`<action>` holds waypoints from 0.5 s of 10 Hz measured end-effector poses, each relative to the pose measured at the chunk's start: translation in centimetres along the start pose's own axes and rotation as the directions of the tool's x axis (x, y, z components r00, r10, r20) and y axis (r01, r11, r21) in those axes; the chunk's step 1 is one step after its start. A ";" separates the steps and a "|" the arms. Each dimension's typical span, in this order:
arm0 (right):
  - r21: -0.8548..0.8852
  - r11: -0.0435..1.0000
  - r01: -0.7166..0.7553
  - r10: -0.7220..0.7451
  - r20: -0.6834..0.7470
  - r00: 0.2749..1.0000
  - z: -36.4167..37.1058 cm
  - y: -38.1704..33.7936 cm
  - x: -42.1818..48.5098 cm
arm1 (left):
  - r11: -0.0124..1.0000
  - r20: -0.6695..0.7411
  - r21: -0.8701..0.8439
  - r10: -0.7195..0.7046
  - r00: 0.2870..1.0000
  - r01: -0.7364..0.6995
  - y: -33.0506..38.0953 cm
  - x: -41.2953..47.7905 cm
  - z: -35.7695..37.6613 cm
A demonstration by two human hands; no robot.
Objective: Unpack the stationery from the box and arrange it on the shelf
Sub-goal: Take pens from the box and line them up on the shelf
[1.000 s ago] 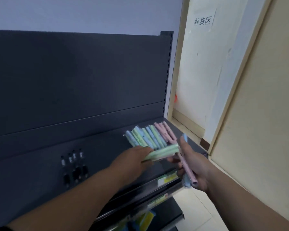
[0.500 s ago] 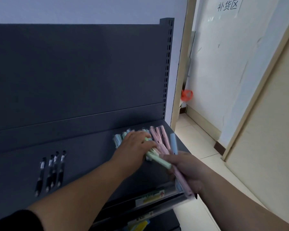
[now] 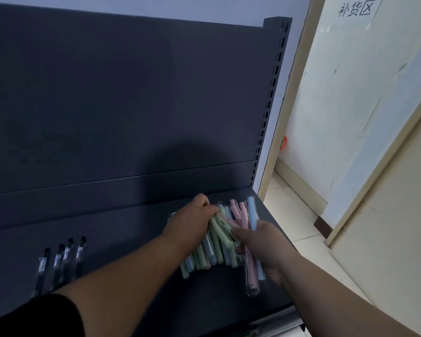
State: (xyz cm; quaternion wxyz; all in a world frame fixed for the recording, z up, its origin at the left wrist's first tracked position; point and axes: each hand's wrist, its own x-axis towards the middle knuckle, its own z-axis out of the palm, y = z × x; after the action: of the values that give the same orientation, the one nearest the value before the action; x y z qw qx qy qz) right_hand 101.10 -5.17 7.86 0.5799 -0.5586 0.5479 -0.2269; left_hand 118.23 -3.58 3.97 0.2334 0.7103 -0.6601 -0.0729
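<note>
Four black pens (image 3: 61,259) lay in a row on the shelf (image 3: 131,229), well apart from my work, at about nine o'clock of it. My left hand (image 3: 192,224) sat on the pile (image 3: 212,251) of pastel pens, fingers curled down round the green ones on top. The pile lay near the shelf's right end, its pens running roughly twelve to six and their near ends ragged. At three o'clock of the pile my right hand (image 3: 260,244) held a bundle (image 3: 252,273) of pink and blue pens in clear sleeves. Thumb and fingers were closed round its middle, and both ends stuck out. The box was out of sight.

As I judged it, the step was to lay the bundle beside the pile. To do it well, I needed to steady the pile with the left hand so nothing rolled. The bundle should go down parallel at the pile's three o'clock edge, clear of the shelf end. Then I would square the near ends into one line.
</note>
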 end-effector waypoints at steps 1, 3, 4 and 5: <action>-0.202 0.979 0.013 -0.007 0.029 1.000 -0.3 -0.4 0.7 | 0.995 0.040 0.085 0.042 0.998 -0.045 -1.1 0.4 0.9; -0.506 0.861 0.045 0.063 0.195 0.979 -1.5 -1.4 2.6 | 0.996 0.114 -0.019 -0.086 0.990 0.089 -0.8 -0.5 0.6; -0.486 0.872 0.065 0.051 0.223 0.973 -2.1 -1.9 3.1 | 0.995 0.060 -0.037 -0.090 0.994 0.092 0.1 -1.1 0.7; -0.456 0.882 0.119 -0.071 0.123 0.990 -2.9 -2.8 3.7 | 0.998 0.068 -0.015 -0.061 0.996 0.062 1.4 -2.1 1.0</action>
State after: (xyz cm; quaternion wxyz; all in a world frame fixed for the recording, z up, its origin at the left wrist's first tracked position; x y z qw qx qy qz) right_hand 100.55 -10.34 9.58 0.4459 -0.7174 0.5277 -0.0894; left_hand 116.24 -1.81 3.24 0.2149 0.7254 -0.6446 -0.1097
